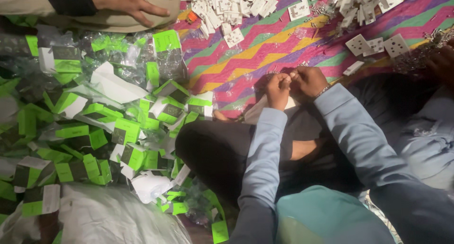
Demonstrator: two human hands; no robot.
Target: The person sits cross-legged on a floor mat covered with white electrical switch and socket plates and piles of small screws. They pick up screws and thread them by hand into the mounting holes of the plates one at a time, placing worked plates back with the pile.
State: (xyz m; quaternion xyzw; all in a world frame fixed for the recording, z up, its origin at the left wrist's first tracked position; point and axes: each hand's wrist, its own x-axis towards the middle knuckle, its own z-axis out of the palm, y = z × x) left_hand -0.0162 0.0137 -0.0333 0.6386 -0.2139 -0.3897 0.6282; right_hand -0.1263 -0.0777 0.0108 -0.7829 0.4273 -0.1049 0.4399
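Both hands, left hand (278, 88) and right hand (306, 81), meet fingertip to fingertip, pinched narrow on something too small to identify, above a white piece (257, 112) on the lap. It probably handles light and stiff, best gripped by its edges. Largest to smallest: 1 striped cloth (265, 50), green-and-white packets (125, 130) beyond counting, dozens of white socket plates (396, 45), scattered screws (321, 9).

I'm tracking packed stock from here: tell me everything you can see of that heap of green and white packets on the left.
The heap of green and white packets covers the left of the floor, lying loose and overlapping at all angles. Each looks like a clear, glossy plastic bag with a bright green, white and dark card inside; contents cannot be made out. Its right edge meets the striped mat and the person's dark trouser leg.
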